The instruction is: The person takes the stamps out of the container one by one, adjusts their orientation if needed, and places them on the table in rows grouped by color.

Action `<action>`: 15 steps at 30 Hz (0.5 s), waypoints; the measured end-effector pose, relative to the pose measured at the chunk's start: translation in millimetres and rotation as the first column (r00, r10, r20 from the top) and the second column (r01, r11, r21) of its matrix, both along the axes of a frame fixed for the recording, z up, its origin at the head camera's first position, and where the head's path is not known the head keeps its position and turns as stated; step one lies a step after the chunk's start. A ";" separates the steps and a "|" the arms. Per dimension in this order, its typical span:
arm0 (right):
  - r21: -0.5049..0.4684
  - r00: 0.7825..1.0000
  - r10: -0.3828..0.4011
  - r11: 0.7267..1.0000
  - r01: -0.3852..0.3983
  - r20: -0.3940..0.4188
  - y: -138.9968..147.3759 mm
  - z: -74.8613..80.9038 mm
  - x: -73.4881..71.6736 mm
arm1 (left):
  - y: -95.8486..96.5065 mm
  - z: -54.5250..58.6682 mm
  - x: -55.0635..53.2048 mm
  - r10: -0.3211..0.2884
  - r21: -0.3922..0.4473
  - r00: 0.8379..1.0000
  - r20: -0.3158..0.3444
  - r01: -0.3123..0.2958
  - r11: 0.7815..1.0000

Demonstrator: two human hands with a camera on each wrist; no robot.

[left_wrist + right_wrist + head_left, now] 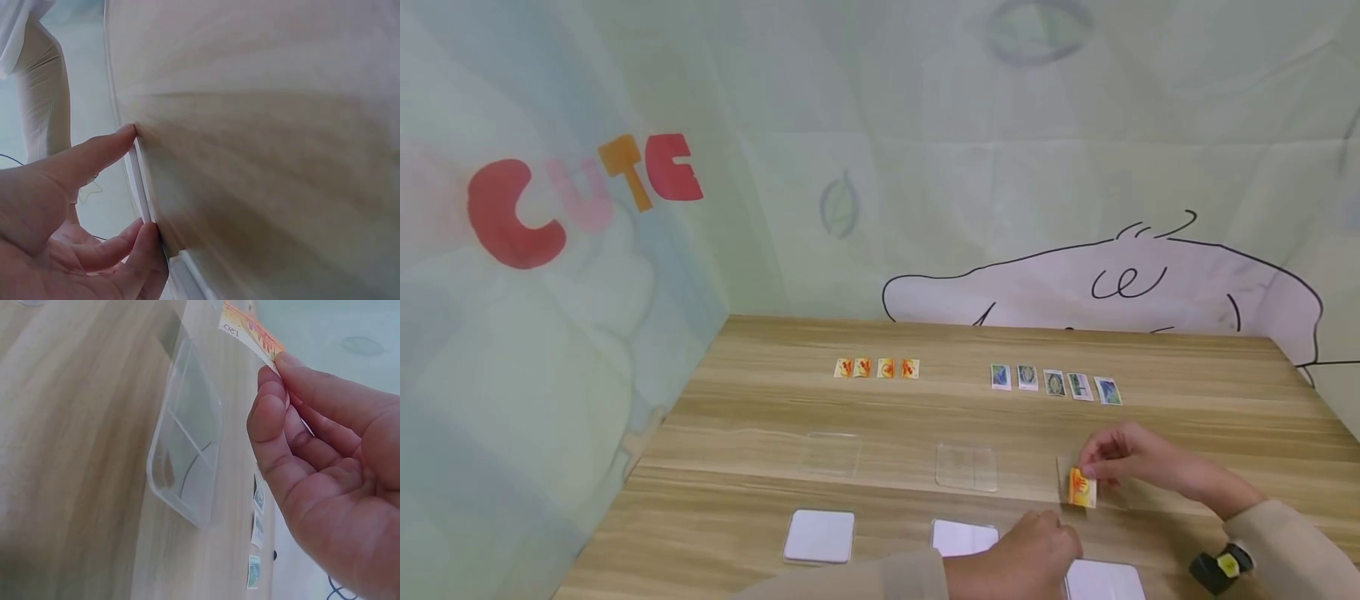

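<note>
Between thumb and fingers, my right hand [1131,458] pinches an orange and yellow postage stamp [1082,489] with toothed edges. The right wrist view shows "120" upside down on it. The stamp overlaps a shallow clear plastic tray [157,450] on the table; my hand covers part of that tray in the head view. My left hand [1018,558] is low over the table by a white square box [1105,581]. In the left wrist view, its thumb [128,131] and fingertips [149,231] press the two ends of a thin white edge.
Two more clear trays [966,487] lie leftward in the same row. Nearer me are a white square [820,536] and a partly covered one [962,537]. Behind lie several orange stamps [886,367] and several blue-green stamps [1054,382]. Printed cloth [790,217] borders the wooden table [737,408].
</note>
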State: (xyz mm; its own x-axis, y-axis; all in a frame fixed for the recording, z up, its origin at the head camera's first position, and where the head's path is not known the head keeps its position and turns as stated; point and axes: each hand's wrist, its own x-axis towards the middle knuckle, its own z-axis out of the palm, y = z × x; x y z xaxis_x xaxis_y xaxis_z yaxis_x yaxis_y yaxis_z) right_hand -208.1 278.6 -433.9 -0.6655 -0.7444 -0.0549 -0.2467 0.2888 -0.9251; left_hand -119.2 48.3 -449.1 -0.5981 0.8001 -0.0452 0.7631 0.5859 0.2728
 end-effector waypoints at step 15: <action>0.026 0.998 0.022 0.999 -0.021 -0.051 -11.1 1.2 -15.3 | 0.0 -2.8 -1.2 -0.023 -0.011 1.000 -0.019 0.023 1.000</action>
State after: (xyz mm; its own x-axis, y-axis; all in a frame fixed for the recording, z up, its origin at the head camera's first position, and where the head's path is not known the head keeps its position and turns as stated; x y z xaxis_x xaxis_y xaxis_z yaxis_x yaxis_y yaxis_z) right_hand -223.4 267.5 -432.7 -0.6515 -0.7575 -0.0403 -0.3005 0.3065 -0.9032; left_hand -120.3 48.4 -451.9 -0.5806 0.8130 -0.0425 0.7813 0.5711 0.2518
